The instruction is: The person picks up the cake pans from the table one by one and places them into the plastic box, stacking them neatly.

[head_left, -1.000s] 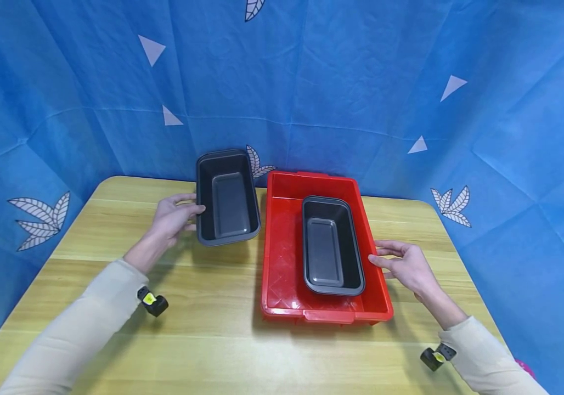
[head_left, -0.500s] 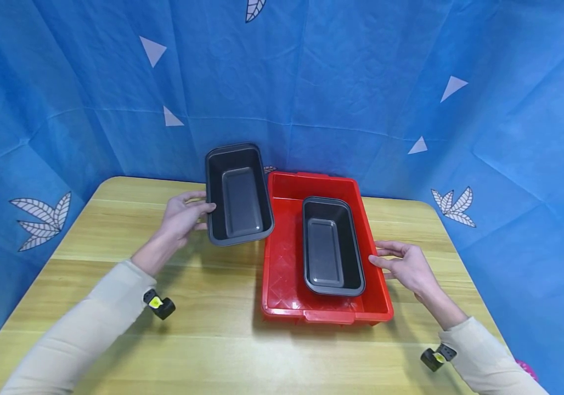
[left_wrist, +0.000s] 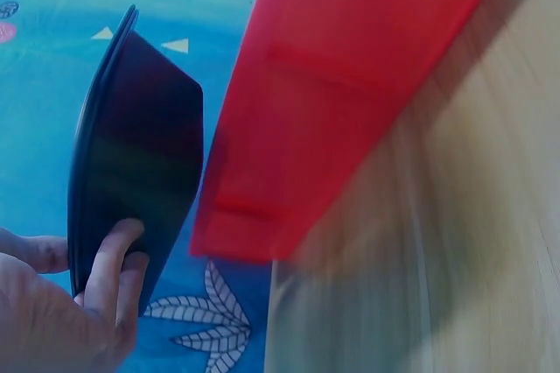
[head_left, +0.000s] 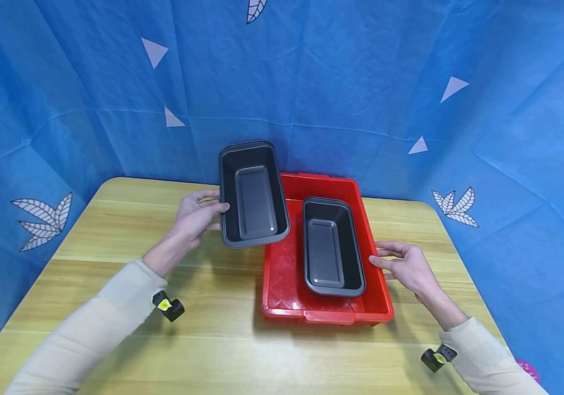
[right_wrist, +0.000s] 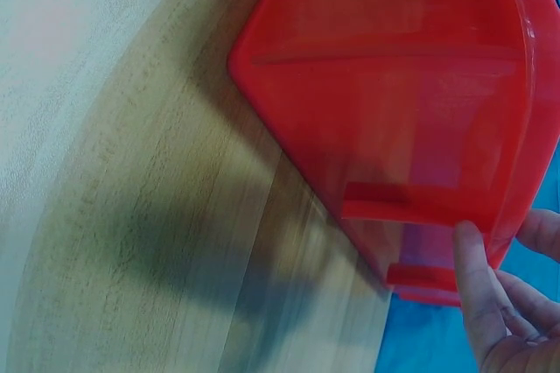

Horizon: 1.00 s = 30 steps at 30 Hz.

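My left hand [head_left: 195,216] grips the left long side of a dark grey loaf pan [head_left: 256,203], thumb over the rim. The pan is raised and tilted, its hollow facing me, overlapping the far left corner of a red plastic bin [head_left: 282,274] in the head view. From the left wrist, fingers [left_wrist: 109,263] press the outside of the pan. A second dark loaf pan [head_left: 325,252] lies in the bin's right half, open side up. My right hand [head_left: 407,266] pinches the bin's right rim; a fingertip [right_wrist: 468,237] lies along its outer wall in the right wrist view.
The bin stands on a pale wooden table [head_left: 203,340] with rounded far corners. A blue curtain [head_left: 311,82] printed with leaves and triangles hangs close behind the table and at both sides. Small black cameras are strapped to both sleeves.
My left hand has carried its loaf pan rightward and slightly up, from beside the bin to over its left edge. My right hand, the bin and the second pan stay put.
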### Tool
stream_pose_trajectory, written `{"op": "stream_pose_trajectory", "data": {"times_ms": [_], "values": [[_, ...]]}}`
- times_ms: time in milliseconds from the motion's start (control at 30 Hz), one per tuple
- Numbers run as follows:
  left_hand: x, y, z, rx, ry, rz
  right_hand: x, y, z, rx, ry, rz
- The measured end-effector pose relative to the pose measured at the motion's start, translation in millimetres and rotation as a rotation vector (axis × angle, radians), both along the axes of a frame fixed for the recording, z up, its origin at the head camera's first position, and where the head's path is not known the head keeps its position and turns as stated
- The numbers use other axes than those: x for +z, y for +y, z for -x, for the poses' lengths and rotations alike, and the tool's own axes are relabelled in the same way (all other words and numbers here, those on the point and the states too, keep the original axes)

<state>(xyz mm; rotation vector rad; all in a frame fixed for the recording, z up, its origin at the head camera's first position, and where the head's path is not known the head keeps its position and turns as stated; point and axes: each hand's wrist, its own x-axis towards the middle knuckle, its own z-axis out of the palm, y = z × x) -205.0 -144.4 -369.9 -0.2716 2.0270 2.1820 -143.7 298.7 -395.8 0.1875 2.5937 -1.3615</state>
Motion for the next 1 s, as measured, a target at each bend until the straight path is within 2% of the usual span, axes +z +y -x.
{"op": "stream_pose_trajectory", "data": {"times_ms": [300,1000], "values": [[3.0,16.3,-1.1,-0.015,0.008,-0.05,1.7,-1,-1.2,0.001,-0.001,-0.006],[8.2,54.4,-6.5,-0.052,-0.027,-0.056,4.2,-3,-3.0,-0.001,-0.008,-0.024]]}}
